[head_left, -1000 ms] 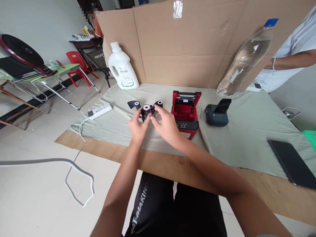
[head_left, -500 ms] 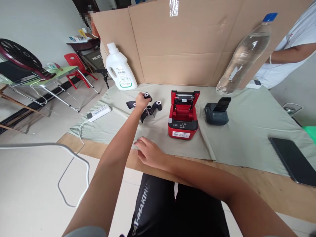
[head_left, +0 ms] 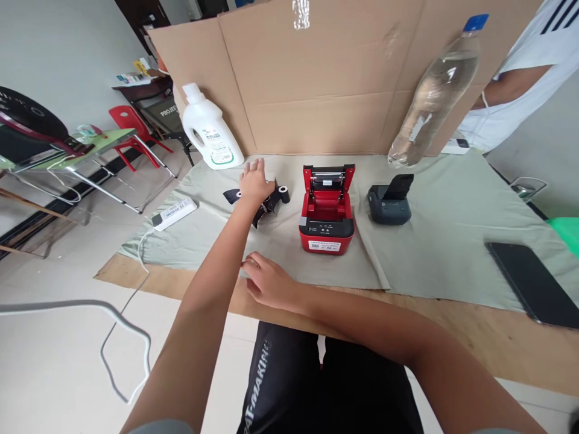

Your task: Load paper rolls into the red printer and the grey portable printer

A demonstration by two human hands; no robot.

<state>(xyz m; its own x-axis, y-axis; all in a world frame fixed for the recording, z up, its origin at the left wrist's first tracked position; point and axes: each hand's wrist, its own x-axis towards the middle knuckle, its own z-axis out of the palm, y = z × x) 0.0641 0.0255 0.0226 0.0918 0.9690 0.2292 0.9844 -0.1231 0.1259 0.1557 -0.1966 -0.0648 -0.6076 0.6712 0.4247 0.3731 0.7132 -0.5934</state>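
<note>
My left hand [head_left: 256,182] reaches over the black rolls with white cores, fingers spread and pointing away. It partly covers them, so any contact with the rolls cannot be made out. One black roll [head_left: 283,194] shows to its right, and loose black ribbon [head_left: 266,211] trails below. Close to the front edge of the table rests my right hand [head_left: 270,281], its fingers loosely bent and apart, with nothing seen in them. Right of the rolls stands a red label printer [head_left: 325,232] with its lid raised. A small dark device [head_left: 389,208] with an upright flap is farther right.
A white detergent jug [head_left: 212,132] and a tilted water bottle [head_left: 434,99] lean against the cardboard panel [head_left: 325,90]. A white power strip [head_left: 175,214] lies left, a black phone [head_left: 534,280] right. Behind the panel's right end stands a person in white [head_left: 511,102].
My left hand has let go of the black roll it was gripping and spread its fingers over the group. My right hand stays near the table edge. The view has shifted slightly.
</note>
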